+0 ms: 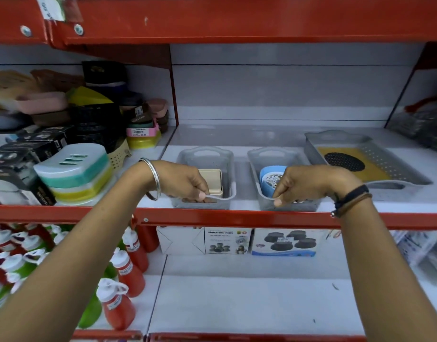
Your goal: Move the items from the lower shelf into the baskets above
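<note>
Both forearms are reaching up to the upper shelf: the left hand [185, 182] is gripping the front handle of the left basket [226, 166], the right hand [308, 185] pinching the middle basket [255, 166] rim. The boxes [257, 240] below look light and stiff, best held by their sides; the shelf edge is cutting off their tops.

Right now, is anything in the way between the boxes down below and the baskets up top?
Yes: the red shelf edge runs across above the boxes, and both hands, left hand and right hand, grip the basket fronts.
</note>
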